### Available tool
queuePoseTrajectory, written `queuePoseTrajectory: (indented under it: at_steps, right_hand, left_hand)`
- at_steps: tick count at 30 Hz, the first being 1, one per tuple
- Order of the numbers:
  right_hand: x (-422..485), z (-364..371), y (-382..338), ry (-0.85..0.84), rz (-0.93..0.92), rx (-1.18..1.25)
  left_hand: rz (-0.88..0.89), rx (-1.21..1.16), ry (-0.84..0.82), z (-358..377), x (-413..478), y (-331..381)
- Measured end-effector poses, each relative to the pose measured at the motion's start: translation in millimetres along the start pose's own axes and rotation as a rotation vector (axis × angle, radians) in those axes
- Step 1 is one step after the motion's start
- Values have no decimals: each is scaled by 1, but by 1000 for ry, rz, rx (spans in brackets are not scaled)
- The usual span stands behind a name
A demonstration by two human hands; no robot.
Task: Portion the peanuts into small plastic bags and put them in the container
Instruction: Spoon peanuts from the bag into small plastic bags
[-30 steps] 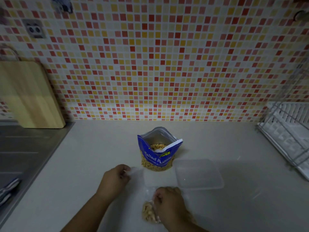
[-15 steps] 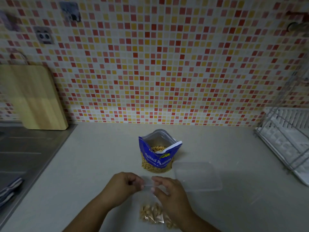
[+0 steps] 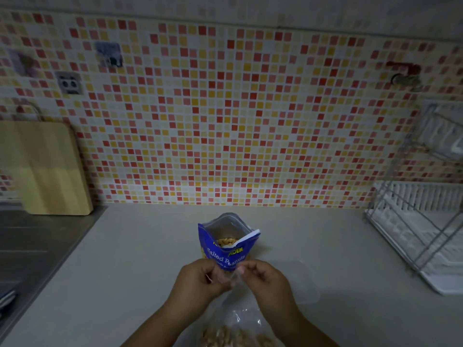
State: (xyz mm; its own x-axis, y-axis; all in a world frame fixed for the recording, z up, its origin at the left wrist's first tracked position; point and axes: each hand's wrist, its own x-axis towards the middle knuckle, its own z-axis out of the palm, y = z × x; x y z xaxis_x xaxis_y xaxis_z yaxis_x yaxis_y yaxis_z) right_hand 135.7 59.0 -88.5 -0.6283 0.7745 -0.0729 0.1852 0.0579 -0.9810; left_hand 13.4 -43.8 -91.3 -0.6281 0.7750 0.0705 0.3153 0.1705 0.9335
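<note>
Pinching the mouth of the small bag [image 3: 241,319] between them, the left hand [image 3: 200,284] and right hand [image 3: 265,281] are meeting just in front of the peanut pack [image 3: 226,249]. Both are gripping the clear film with curled fingers and thumbs, knuckles almost touching. A second ago the right hand was lying on the bag low on the counter [image 3: 140,259] while the left was holding a far corner; half a second ago both were reaching its top edge. Now they are standing higher and closer together, and the bag is stretching down from them toward the near edge, its peanuts [image 3: 233,334] gathering at the bottom.

That is suggesting the filling of this portion is done and the closing of the mouth is under way; whether the hands are twisting, knotting or pressing a seal is not showing in this dim light.

The container [image 3: 300,279] is lying just right of the hands, faint and clear, and I am seeing no bag in it. The pack is standing open, peanuts showing inside, so more portions are likely waiting. The closed bag is probably heading right next.
</note>
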Motion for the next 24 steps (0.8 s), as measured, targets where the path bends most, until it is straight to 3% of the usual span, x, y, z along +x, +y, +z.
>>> queuePoseTrajectory:
  at_steps: [4,12,16,20,24]
  right_hand:
    - [-1,-2,-15,10,43,96]
    - [1,-8,-43,-22,62,50]
    - [5,-8,-48,5,19,-95]
    - [11,-14,-58,-3,-12,-149]
    - [16,-20,-73,-21,-78,-166]
  left_hand:
    - [226,153,81,5,2,9]
    - [298,243,147,1,10,15]
    - [330,332,87,0,9,31]
    - [232,234,-104,-12,8,56]
    - [306,342,-199,-22,18,74]
